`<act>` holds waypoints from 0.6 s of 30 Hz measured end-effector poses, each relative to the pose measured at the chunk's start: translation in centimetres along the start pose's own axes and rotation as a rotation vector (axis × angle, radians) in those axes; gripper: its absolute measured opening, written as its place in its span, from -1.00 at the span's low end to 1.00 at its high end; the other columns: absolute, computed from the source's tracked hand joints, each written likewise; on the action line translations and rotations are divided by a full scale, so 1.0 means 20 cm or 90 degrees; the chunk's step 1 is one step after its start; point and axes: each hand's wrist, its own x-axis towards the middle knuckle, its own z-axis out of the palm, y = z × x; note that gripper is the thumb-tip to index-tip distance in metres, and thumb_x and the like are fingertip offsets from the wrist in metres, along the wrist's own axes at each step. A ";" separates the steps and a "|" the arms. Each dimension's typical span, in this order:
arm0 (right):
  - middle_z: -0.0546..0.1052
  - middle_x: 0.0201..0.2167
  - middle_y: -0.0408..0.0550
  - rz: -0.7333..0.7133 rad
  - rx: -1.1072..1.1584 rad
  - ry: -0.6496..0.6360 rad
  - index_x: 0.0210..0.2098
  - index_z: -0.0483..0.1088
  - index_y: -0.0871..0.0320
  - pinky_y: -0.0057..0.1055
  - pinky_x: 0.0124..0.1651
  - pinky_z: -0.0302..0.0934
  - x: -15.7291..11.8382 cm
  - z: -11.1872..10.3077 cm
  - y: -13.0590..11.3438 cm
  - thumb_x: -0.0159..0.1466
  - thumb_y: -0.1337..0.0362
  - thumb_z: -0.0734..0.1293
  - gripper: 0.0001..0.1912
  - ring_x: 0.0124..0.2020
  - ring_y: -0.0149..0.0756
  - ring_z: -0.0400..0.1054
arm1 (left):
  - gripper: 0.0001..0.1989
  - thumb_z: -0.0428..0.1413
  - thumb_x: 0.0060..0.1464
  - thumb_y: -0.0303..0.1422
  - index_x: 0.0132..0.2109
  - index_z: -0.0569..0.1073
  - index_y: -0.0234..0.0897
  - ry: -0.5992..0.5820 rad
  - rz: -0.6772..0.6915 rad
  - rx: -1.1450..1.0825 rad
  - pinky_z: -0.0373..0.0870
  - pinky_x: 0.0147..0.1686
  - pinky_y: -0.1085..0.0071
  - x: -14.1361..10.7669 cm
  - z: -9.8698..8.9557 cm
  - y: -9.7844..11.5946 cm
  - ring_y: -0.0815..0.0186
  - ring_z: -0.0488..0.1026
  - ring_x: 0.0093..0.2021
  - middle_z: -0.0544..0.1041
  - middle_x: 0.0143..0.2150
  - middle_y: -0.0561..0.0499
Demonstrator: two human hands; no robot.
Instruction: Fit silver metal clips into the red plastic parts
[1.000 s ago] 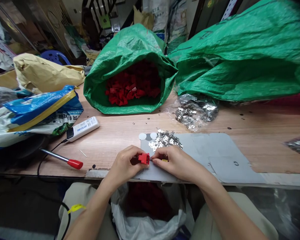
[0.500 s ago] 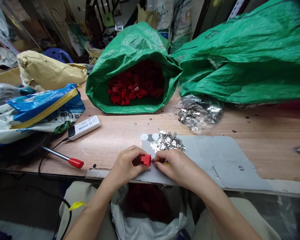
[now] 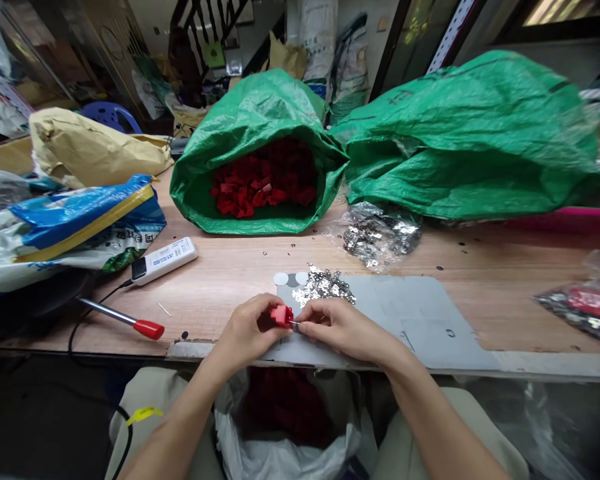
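Between the thumb and fingers of my left hand (image 3: 247, 328) is a small red plastic part (image 3: 281, 315), held just above the front of the grey mat (image 3: 380, 313). My right hand (image 3: 333, 328) is closed in a pinch on a thin metal rod (image 3: 295, 323). The rod's tip meets the right side of the red part; whether it goes inside, I cannot tell. Just behind my fingers lies a heap of small shiny metal pieces (image 3: 325, 285). Below the table edge, a white sack (image 3: 240, 460) between my knees holds dark red things.
A green sack (image 3: 260, 100) with red parts lies open at the back, beside another green sack (image 3: 460, 140). A clear bag of metal pieces (image 3: 380, 237) sits before them. Leftward are a white device (image 3: 165, 260), a red-tipped lever (image 3: 147, 329) and a blue-and-white bag (image 3: 85, 220).
The camera view has shifted a little. The red part has turned in my left hand, and the thin rod at my right fingertips now shows more clearly.
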 end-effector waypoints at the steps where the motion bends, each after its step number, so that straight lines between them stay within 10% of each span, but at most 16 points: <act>1: 0.43 -0.53 -0.23 0.005 0.051 -0.012 -0.22 0.48 0.15 -0.51 -0.53 0.08 -0.01 -0.01 0.01 0.33 0.24 0.31 -0.86 -0.62 -0.46 0.22 | -0.65 0.32 0.01 -0.39 -0.08 0.39 -0.17 0.024 -0.030 -0.091 0.36 -0.18 0.42 0.00 -0.01 0.01 0.32 0.49 -0.23 0.55 -0.23 0.06; 9: 0.62 -0.26 -0.10 -0.281 -0.098 0.272 0.09 0.41 0.07 -0.49 -0.29 0.35 0.00 0.15 0.01 0.41 0.32 0.28 -0.72 -0.40 -0.39 0.50 | -0.72 0.29 0.01 -0.29 -0.26 0.36 -0.29 0.046 -0.300 -0.851 0.37 -0.41 0.58 -0.02 -0.05 0.08 0.45 0.46 -0.42 0.55 -0.36 -0.01; 18: 0.61 0.00 -0.08 -0.452 -0.222 0.294 0.33 0.23 -0.06 -0.51 -0.14 0.43 0.06 0.27 -0.03 0.37 0.47 0.30 -0.41 -0.21 -0.36 0.56 | -0.61 0.29 -0.03 -0.10 -0.46 0.35 -0.30 0.124 -0.342 -0.848 0.22 -0.57 0.60 -0.03 0.02 0.10 0.52 0.20 -0.61 0.33 -0.61 0.14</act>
